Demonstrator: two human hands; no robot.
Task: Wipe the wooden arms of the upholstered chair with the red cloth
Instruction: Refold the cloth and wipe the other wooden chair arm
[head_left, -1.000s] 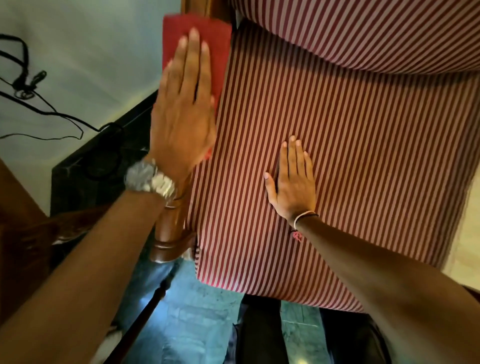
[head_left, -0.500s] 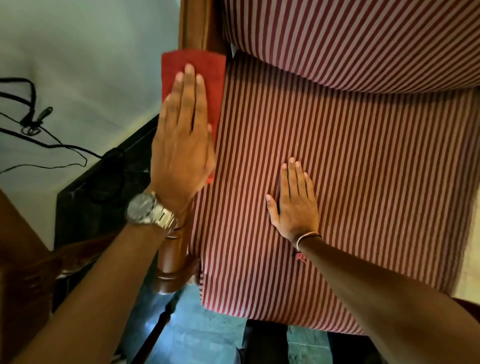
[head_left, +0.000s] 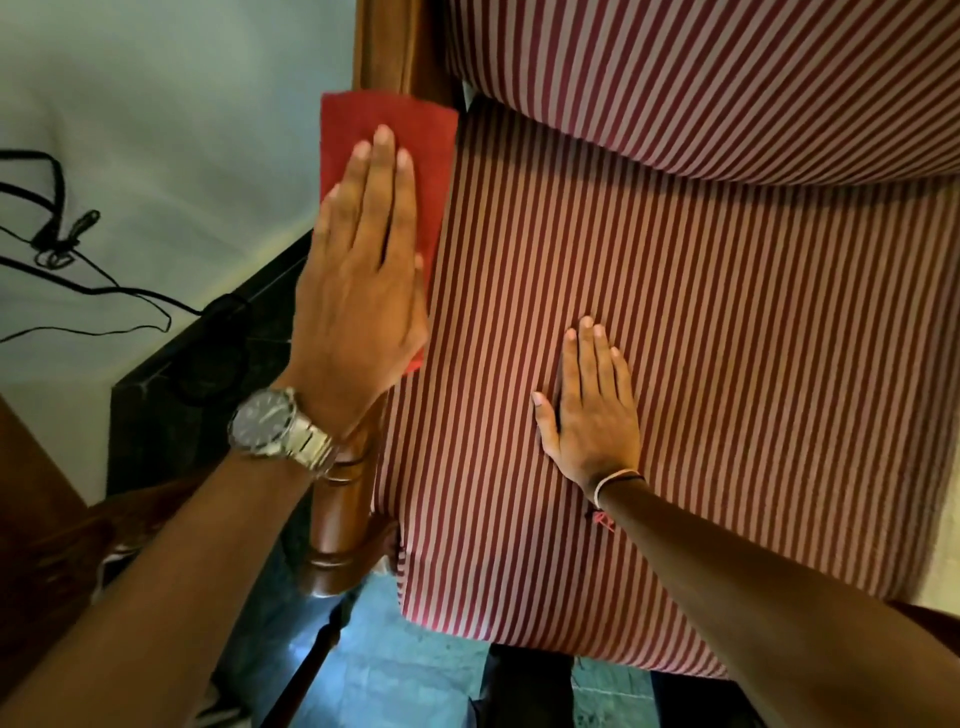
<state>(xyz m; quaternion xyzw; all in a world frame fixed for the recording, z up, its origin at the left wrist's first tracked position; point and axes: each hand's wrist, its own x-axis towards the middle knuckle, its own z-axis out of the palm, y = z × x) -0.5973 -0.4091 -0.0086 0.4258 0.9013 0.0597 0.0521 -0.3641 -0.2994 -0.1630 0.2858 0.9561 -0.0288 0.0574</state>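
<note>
Fingers of the left hand lie straight and close together, the whole hand spread flat and pressing the flat, rectangular red cloth down onto the polished brown wooden arm of the chair; nothing is pinched or curled around, the cloth is only pinned under the palm. A steel-banded wristwatch with a dark dial sits on that wrist, just above the bare stretch of arm nearest the camera. The cloth's far edge shows beyond the fingertips, near where the arm meets the upright wooden back post.

The right hand is also fully open, holding nothing, resting palm-down on the red-and-white striped upholstered seat cushion as a brace.

The main risk, as I judge it, is the unclamped cloth: with no grip on it, a quick stroke could let the hand slide over the fabric and leave the cloth behind, or let it slip off the narrow arm toward the dark floor beside the chair. The cloth's right edge lies against the cushion, so it may drag on the upholstery rather than the wood. The watch band could scrape the finish if the wrist drops. The chair's other arm is out of view, so it is likely yet to be wiped.
</note>
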